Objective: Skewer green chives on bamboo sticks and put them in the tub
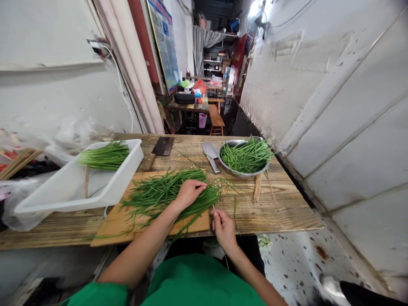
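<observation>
A loose pile of long green garlic chives [165, 189] lies across a wooden cutting board [110, 229]. My left hand [190, 193] rests over the pile near its cut ends, thumb and fingers pinched together at the chives. Just below those ends, at the board's right edge, my right hand [224, 227] is closed on a thin bamboo skewer [226, 262]. The skewer's tip pokes up beside the stalks, and its lower end shows under the hand. Small pale bits and stray stalks are scattered right of the pile.
A white tray [127, 180] at left holds a chive bundle with a stick. Two cleavers, one dark-bladed [163, 145] and one metal [210, 151], lie behind the board. A metal bowl [247, 174] of chives and several skewers [257, 189] are at right.
</observation>
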A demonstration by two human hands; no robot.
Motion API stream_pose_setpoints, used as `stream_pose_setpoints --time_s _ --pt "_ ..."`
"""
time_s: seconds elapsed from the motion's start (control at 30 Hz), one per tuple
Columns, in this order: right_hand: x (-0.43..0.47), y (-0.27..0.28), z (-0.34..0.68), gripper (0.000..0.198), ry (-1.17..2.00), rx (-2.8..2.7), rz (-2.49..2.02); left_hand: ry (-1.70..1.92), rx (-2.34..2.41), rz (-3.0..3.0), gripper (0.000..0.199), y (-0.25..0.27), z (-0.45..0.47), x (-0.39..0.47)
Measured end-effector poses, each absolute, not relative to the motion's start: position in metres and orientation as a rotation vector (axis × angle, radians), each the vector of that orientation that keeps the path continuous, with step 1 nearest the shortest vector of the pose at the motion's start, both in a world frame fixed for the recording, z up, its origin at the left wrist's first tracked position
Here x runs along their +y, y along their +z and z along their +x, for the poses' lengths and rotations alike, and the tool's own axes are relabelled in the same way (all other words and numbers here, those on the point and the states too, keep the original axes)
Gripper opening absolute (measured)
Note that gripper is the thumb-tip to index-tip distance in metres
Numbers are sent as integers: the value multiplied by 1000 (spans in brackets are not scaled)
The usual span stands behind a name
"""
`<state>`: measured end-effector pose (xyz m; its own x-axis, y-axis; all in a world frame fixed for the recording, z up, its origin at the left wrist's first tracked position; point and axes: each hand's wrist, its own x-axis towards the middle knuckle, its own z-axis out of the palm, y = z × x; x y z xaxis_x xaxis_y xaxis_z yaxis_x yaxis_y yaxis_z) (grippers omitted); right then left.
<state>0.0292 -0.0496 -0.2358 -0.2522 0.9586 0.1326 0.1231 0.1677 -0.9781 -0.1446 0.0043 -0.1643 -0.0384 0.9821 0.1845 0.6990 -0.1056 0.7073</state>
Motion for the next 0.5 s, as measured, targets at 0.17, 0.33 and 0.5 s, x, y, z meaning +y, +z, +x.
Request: stream_pose_setpoints --time_s 0.17,0.33,0.5 --pt "-50 -238 29 34 1175 -1579 -1078 913 1773 1914 20 -166 -143 3" --pt "-49 -239 29 35 1190 -1552 -1054 824 1642 2027 24 -154 -150 -2" --pt "-50 -236 29 36 1253 -1515 -1007 921 1690 1921 35 -133 -156 -10"
